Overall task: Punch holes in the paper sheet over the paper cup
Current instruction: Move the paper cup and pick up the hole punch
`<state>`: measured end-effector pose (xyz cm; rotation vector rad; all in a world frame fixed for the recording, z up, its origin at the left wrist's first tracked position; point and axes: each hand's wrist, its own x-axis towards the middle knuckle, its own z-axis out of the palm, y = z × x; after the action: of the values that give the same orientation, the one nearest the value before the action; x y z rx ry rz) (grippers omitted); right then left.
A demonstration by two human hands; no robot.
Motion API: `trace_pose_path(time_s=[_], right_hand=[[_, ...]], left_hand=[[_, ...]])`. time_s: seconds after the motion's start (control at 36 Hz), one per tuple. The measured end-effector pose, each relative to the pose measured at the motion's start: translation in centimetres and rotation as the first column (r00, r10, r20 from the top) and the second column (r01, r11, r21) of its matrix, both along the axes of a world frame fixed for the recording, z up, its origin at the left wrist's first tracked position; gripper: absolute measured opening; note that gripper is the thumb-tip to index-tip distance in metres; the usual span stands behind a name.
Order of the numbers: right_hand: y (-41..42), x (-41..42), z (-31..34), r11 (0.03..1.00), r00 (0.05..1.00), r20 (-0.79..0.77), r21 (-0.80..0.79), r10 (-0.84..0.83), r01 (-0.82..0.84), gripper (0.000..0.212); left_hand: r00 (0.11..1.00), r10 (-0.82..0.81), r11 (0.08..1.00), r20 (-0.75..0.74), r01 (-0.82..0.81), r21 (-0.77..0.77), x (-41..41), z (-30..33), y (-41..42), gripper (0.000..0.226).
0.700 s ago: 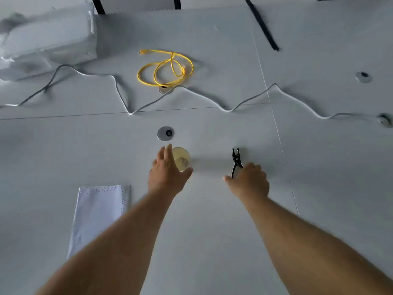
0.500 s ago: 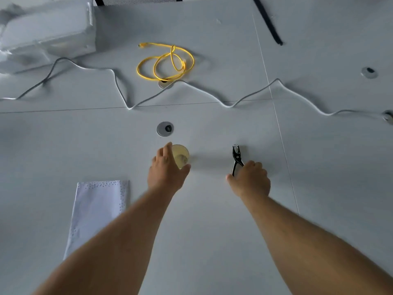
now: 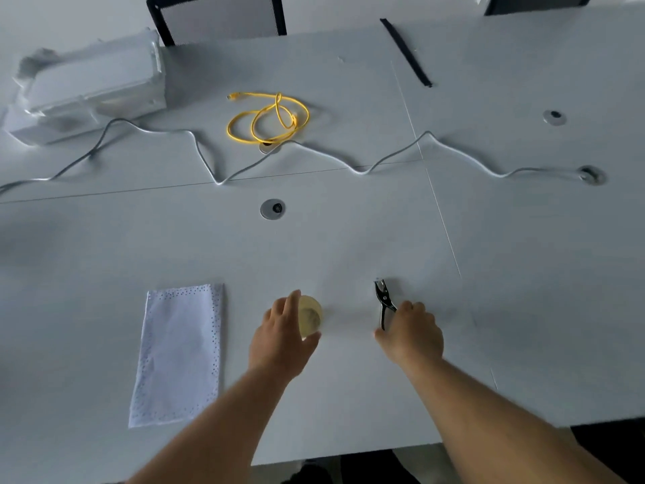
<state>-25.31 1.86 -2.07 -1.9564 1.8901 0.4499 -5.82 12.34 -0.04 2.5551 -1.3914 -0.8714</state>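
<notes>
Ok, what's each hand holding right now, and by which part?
The left hand wraps the paper cup by its side. The right hand grips the hole punch by its handles.

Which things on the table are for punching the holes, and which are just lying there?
For the job: paper sheet, paper cup under the left hand, hole punch by the right hand.

Just lying there: yellow cable, white cable, wrapped box, black strip.

Left hand (image 3: pixel 281 338) cupped round pale yellowish paper cup (image 3: pixel 310 315), right hand (image 3: pixel 412 335) on black metal hole punch (image 3: pixel 384 302) handles; dotted white paper sheet (image 3: pixel 179 354) flat at left
</notes>
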Motion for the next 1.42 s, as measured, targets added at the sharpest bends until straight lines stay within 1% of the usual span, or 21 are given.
trace_pose_path(time_s=[0.28, 0.44, 0.72, 0.78, 0.83, 0.89, 0.94, 0.97, 1.03, 1.08, 1.11, 1.17, 1.19, 1.25, 1.31, 1.36, 1.42], right_hand=[[8.9, -2.8, 0.3, 1.0, 1.0, 0.002, 0.0, -0.013, 0.013, 0.061], [11.7, -3.6, 0.6, 1.0, 0.999, 0.029, 0.015, -0.014, 0.013, 0.061], [12.6, -3.7, 0.8, 0.999, 1.0, 0.014, 0.025, -0.023, 0.023, 0.066], [12.6, -3.7, 0.8, 0.999, 1.0, 0.011, 0.033, -0.029, 0.029, 0.065], [12.5, -3.7, 1.0, 0.998, 0.999, 0.012, 0.054, -0.044, 0.043, 0.063], [12.2, -3.8, 1.1, 0.994, 0.997, 0.038, 0.084, -0.074, 0.071, 0.062], [11.8, -3.4, 1.3, 0.986, 0.99, 0.075, 0.126, -0.123, 0.113, 0.067], [11.5, -3.4, 1.5, 0.979, 0.983, 0.089, 0.141, -0.158, 0.145, 0.072], [11.0, -3.0, 1.8, 0.969, 0.968, 0.126, 0.148, -0.218, 0.199, 0.076], [10.3, -2.5, 1.8, 0.958, 0.951, 0.154, 0.149, -0.269, 0.247, 0.074], [9.9, -2.1, 1.7, 0.952, 0.942, 0.169, 0.157, -0.289, 0.264, 0.071], [9.4, -1.8, 1.8, 0.939, 0.925, 0.195, 0.176, -0.327, 0.295, 0.064], [9.3, -1.7, 1.8, 0.935, 0.918, 0.205, 0.186, -0.339, 0.304, 0.062], [9.1, -1.4, 2.0, 0.928, 0.909, 0.219, 0.203, -0.354, 0.313, 0.057], [9.0, -1.3, 2.4, 0.926, 0.902, 0.237, 0.209, -0.361, 0.315, 0.055], [9.1, -1.2, 2.9, 0.93, 0.904, 0.241, 0.201, -0.352, 0.308, 0.049], [9.0, -1.1, 3.6, 0.93, 0.9, 0.25, 0.192, -0.356, 0.314, 0.04]], left_hand=[[0.989, -0.147, 0.989, -0.031, 0.147, 0.014, -1.9, 0.0, 7.6, 0.09], [0.98, -0.196, 0.981, -0.044, 0.196, 0.0, -2.6, -0.2, 10.5, 0.091], [0.967, -0.25, 0.968, -0.042, 0.25, -0.017, -2.9, -0.5, 11.7, 0.093], [0.965, -0.262, 0.965, -0.036, 0.261, -0.019, -2.7, -0.5, 11.9, 0.097], [0.956, -0.29, 0.957, -0.03, 0.29, -0.005, -2.5, -0.6, 12.1, 0.106], [0.94, -0.341, 0.94, -0.012, 0.341, 0.006, -1.7, -0.5, 12.5, 0.12], [0.915, -0.404, 0.914, 0.006, 0.404, 0.045, 0.1, -0.1, 13.3, 0.127], [0.902, -0.432, 0.9, 0.004, 0.431, 0.069, 1.0, 0.2, 13.7, 0.126], [0.903, -0.429, 0.899, 0.013, 0.425, 0.107, 3.5, 0.5, 15.0, 0.118], [0.936, -0.35, 0.933, 0.041, 0.345, 0.107, 6.1, 0.5, 16.3, 0.101], [0.96, -0.273, 0.959, 0.058, 0.268, 0.092, 7.4, 0.3, 16.8, 0.09], [0.995, -0.038, 0.998, 0.087, 0.034, 0.043, 9.4, -0.3, 17.1, 0.069], [0.99, 0.102, 0.994, 0.097, -0.104, 0.023, 10.3, -0.6, 17.0, 0.06], [0.929, 0.348, 0.935, 0.129, -0.354, 0.025, 12.4, -1.2, 16.7, 0.051], [0.843, 0.513, 0.839, 0.162, -0.532, 0.112, 14.4, -2.0, 16.4, 0.053], [0.767, 0.619, 0.74, 0.171, -0.642, 0.2, 15.8, -2.6, 15.9, 0.054], [0.729, 0.664, 0.69, 0.168, -0.683, 0.24, 16.9, -3.4, 15.2, 0.055]])
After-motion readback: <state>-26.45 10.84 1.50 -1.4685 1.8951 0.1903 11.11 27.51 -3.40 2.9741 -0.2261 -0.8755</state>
